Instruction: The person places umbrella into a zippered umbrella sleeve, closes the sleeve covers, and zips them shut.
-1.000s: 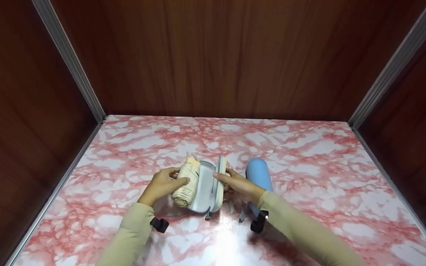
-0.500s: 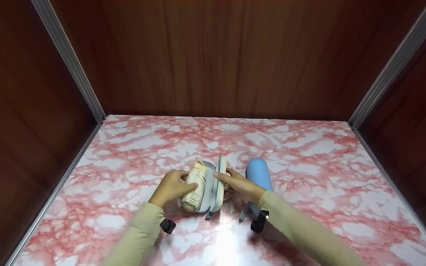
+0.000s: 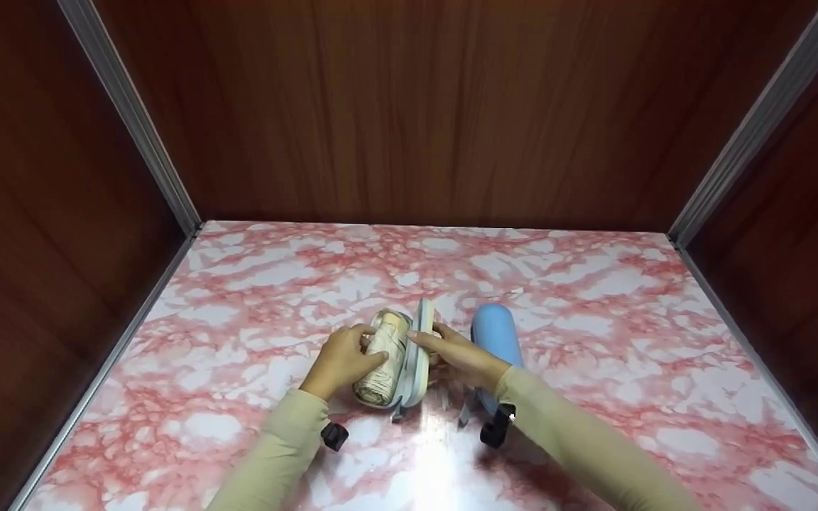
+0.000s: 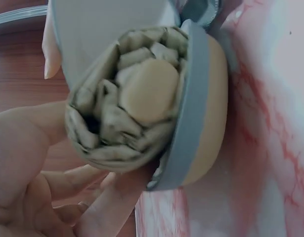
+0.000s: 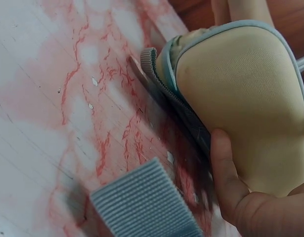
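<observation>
A compact folded umbrella (image 3: pixel 386 351) of cream, patterned cloth lies in one half of an opened zip case (image 3: pixel 421 355), which is cream outside with grey-blue trim. My left hand (image 3: pixel 344 360) grips the umbrella from the left, thumb on top and fingers around its far side. In the left wrist view, the umbrella's rounded end knob (image 4: pixel 151 91) shows amid rolled folds, against the case's rim. The case's raised lid is held by my right hand (image 3: pixel 460 349), thumb on the inner face and fingers behind. The right wrist view shows the lid's smooth cream outside (image 5: pixel 240 94).
Just right of my right hand lies a blue rounded case (image 3: pixel 498 332), partly under the forearm. A ribbed grey strap (image 5: pixel 147 202) is close to the right wrist camera. Dark wooden panels (image 3: pixel 409 113) surround the pink marbled tabletop (image 3: pixel 579 284).
My left hand has moved right with the umbrella, from beside the case's left half down into it. My right hand and the lid have stayed nearly still.
</observation>
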`<action>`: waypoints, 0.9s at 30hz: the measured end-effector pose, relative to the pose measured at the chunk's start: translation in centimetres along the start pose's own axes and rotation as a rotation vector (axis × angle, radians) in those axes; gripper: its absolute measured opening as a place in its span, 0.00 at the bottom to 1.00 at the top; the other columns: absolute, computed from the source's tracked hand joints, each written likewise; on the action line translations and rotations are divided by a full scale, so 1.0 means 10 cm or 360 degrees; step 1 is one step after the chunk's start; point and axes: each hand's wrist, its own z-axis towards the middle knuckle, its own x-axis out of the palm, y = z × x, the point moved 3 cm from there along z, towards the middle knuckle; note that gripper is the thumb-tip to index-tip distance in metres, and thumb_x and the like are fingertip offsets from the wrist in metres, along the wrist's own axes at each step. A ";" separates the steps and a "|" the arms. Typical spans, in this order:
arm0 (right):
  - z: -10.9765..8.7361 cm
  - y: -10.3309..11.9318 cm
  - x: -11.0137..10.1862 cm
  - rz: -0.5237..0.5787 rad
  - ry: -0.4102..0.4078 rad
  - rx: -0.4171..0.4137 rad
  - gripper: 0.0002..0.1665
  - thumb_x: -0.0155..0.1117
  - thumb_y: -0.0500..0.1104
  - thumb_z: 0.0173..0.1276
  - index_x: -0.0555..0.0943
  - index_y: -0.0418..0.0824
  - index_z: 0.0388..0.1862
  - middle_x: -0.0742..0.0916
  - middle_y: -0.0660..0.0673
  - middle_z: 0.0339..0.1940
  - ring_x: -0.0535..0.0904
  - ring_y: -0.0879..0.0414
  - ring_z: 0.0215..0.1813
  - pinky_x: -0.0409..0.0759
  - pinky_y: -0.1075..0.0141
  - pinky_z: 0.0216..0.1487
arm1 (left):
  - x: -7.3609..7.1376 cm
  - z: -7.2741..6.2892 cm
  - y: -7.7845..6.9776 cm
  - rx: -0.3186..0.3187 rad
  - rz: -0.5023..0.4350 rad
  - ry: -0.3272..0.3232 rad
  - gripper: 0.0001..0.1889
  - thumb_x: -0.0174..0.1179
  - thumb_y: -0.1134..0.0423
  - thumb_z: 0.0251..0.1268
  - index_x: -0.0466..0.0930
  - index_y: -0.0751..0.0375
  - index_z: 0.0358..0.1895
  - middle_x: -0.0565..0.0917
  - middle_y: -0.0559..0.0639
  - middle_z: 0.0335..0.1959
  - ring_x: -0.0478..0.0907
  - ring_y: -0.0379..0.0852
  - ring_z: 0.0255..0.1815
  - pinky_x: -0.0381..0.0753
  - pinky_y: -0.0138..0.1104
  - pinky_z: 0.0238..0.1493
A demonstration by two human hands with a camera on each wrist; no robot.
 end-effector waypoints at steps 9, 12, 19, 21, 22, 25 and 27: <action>-0.07 0.08 0.06 0.0010 0.0021 0.0019 0.50 0.60 0.58 0.73 0.46 0.41 0.80 0.84 0.45 0.31 0.84 0.52 0.32 0.84 0.55 0.40 | 0.03 0.00 -0.05 0.0008 0.0319 -0.0004 0.17 0.68 0.59 0.61 0.85 0.62 0.51 0.86 0.51 0.33 0.82 0.49 0.35 0.81 0.47 0.39; -0.09 0.10 0.07 0.0039 0.0017 0.0020 0.49 0.59 0.56 0.75 0.45 0.41 0.81 0.84 0.45 0.32 0.84 0.51 0.33 0.83 0.56 0.39 | 0.03 0.00 -0.05 0.0036 0.0369 0.0007 0.14 0.66 0.60 0.63 0.86 0.62 0.49 0.86 0.52 0.33 0.81 0.51 0.36 0.80 0.49 0.40; -0.10 0.09 0.07 0.0048 0.0028 0.0010 0.51 0.60 0.57 0.73 0.45 0.41 0.81 0.85 0.36 0.42 0.85 0.48 0.36 0.83 0.54 0.40 | 0.02 0.06 -0.03 0.0040 0.0359 0.0037 0.11 0.63 0.61 0.64 0.86 0.64 0.44 0.82 0.52 0.30 0.77 0.50 0.34 0.79 0.48 0.41; -0.09 0.09 0.07 0.0049 0.0028 0.0003 0.52 0.61 0.58 0.72 0.44 0.41 0.81 0.85 0.35 0.43 0.86 0.47 0.36 0.83 0.54 0.40 | 0.01 0.09 -0.02 0.0016 0.0365 0.0052 0.13 0.63 0.59 0.64 0.85 0.65 0.46 0.81 0.54 0.34 0.77 0.51 0.36 0.79 0.48 0.44; -0.09 0.09 0.07 0.0047 0.0030 -0.0001 0.53 0.62 0.59 0.72 0.44 0.41 0.81 0.86 0.36 0.42 0.86 0.47 0.36 0.83 0.54 0.40 | 0.01 0.10 -0.01 0.0002 0.0378 0.0060 0.15 0.63 0.58 0.64 0.85 0.65 0.47 0.81 0.55 0.36 0.78 0.52 0.39 0.79 0.48 0.46; -0.08 0.08 0.06 0.0022 0.0030 -0.0006 0.54 0.62 0.60 0.71 0.44 0.41 0.81 0.87 0.39 0.38 0.86 0.48 0.36 0.84 0.54 0.39 | 0.00 0.17 0.02 -0.0037 0.0416 0.0088 0.20 0.61 0.55 0.65 0.83 0.66 0.53 0.80 0.60 0.46 0.79 0.57 0.46 0.78 0.50 0.51; -0.07 0.08 0.05 0.0010 0.0029 -0.0005 0.54 0.62 0.60 0.72 0.44 0.41 0.81 0.87 0.41 0.36 0.86 0.49 0.35 0.84 0.54 0.39 | -0.01 0.23 0.04 -0.0060 0.0443 0.0112 0.23 0.60 0.53 0.65 0.81 0.66 0.57 0.79 0.61 0.50 0.79 0.59 0.49 0.78 0.52 0.52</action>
